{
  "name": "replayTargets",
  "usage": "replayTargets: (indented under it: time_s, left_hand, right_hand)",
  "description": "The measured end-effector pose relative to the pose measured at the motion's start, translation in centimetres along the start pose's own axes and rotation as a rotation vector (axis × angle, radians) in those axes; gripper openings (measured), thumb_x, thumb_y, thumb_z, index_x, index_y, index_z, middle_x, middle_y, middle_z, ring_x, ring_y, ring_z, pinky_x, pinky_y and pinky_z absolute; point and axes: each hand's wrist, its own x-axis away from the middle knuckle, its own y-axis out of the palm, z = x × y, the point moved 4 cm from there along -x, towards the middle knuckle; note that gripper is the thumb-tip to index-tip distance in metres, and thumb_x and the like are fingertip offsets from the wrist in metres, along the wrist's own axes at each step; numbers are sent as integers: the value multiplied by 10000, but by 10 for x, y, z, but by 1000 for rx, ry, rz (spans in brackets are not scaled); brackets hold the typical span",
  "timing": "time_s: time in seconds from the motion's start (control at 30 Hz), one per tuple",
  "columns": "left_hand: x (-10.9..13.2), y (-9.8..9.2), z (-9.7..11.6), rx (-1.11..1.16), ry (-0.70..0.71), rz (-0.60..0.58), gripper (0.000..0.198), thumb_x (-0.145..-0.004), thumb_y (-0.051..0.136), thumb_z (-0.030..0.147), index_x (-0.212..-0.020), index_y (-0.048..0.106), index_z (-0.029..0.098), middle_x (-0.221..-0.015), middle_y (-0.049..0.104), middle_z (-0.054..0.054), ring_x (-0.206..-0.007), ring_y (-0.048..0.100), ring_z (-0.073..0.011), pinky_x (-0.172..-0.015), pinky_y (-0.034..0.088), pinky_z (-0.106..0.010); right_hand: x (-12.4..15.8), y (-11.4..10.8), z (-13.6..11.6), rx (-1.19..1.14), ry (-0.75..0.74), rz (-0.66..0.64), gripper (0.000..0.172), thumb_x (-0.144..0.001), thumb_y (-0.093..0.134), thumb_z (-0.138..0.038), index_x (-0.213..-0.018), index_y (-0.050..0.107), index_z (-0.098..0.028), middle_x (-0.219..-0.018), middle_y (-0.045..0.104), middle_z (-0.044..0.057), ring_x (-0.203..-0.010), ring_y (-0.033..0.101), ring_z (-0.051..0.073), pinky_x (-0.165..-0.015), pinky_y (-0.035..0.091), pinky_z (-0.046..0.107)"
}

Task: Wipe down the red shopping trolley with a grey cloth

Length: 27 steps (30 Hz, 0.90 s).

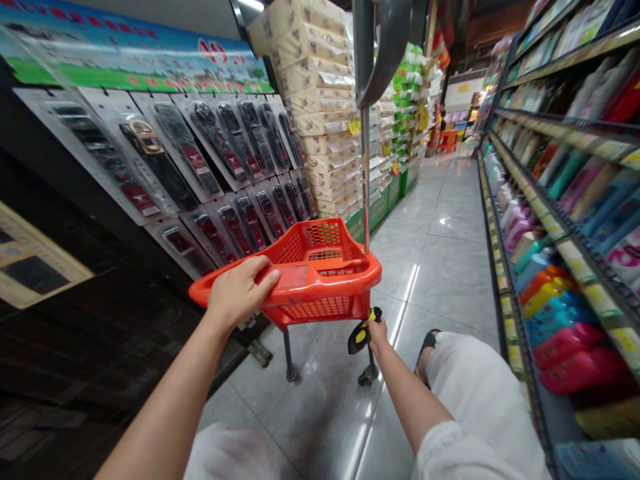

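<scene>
My left hand [243, 290] lies over the near handle bar of a red plastic shopping cart [330, 287], thumb on top and fingers curled around the bar. The cart's perforated basket stands on thin grey legs with small wheels. Low beside the cart's right rear leg, my right hand [378, 331] is closed on a small black and yellow object [361, 335]. Its kind is not clear, and part of it is hidden by the fingers. A metal pole with a dark curved top [367, 133] rises at the cart's right corner.
Belts in clear packs [195, 147] hang on a dark rack at left. Stacked cream packages [320, 113] stand ahead. A shelf of colourful bottles [565, 313] lines the right side. Between them runs a grey tiled aisle [445, 207], with an orange stool [448, 141] far off.
</scene>
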Motion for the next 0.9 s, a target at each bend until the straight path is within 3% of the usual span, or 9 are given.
replayTargets:
  time_s: [0.1, 0.17, 0.27, 0.37, 0.47, 0.57, 0.77, 0.9]
  left_hand:
    - [0, 1, 0, -10, -3, 17, 442, -858, 329, 560, -895, 616, 227, -984, 692, -43, -903, 632, -240, -723, 436, -305]
    - [0, 1, 0, -27, -4, 25, 438, -860, 329, 550, -910, 620, 226, -1016, 694, -47, -920, 633, -244, -728, 436, -308]
    - [0, 1, 2, -60, -6, 29, 439, -869, 318, 544, -908, 616, 223, -1034, 698, -54, -933, 639, -250, -729, 434, -313]
    - [1, 0, 4, -64, 2, 30, 445, -880, 309, 544, -901, 613, 220, -1043, 701, -58, -940, 644, -251, -730, 438, -317]
    - [2, -1, 5, -55, 14, 32, 452, -885, 308, 544, -918, 619, 217, -1045, 699, -62, -944, 646, -251, -748, 448, -322]
    - [3, -1, 6, -51, 25, 38, 470, -886, 300, 551, -930, 622, 212, -1045, 697, -68, -955, 643, -255, -768, 449, -326]
    - [5, -1, 8, -42, 14, 31, 472, -885, 297, 569, -914, 610, 217, -1013, 701, -51, -920, 645, -238, -728, 437, -305]
    - [5, -2, 5, -41, -7, 29, 463, -881, 304, 564, -932, 609, 220, -1026, 700, -51, -945, 644, -254, -725, 426, -315]
  right_hand:
    - [-5, 0, -11, -47, 125, 48, 153, -535, 619, -322, -622, 525, -237, -473, 566, -51, -438, 550, 170, -388, 455, 289]
    - [-10, 4, -31, -75, 176, 61, 161, -527, 642, -292, -641, 555, -219, -513, 606, -29, -468, 581, 175, -423, 483, 296]
    - [-20, 18, -83, -137, 190, 50, 202, -546, 660, -243, -733, 626, -177, -623, 675, -2, -545, 629, 178, -516, 524, 301]
    - [-26, 34, -148, -291, 95, -42, 243, -591, 664, -219, -826, 655, -160, -756, 718, 16, -659, 659, 180, -613, 535, 299]
    - [-25, 40, -182, -345, 16, -63, 286, -605, 655, -210, -888, 653, -163, -795, 716, 11, -727, 657, 172, -680, 531, 294]
    - [-22, 31, -164, -312, -13, -44, 358, -572, 665, -208, -927, 641, -167, -787, 691, -10, -716, 632, 152, -687, 512, 278]
    - [-5, -3, -39, -195, 361, 108, 332, -460, 671, -190, -785, 612, -158, -644, 656, -30, -599, 608, 154, -585, 488, 268]
    - [7, -11, 4, -177, 463, 165, 263, -439, 665, -165, -678, 556, -180, -498, 579, -69, -473, 560, 140, -466, 445, 243]
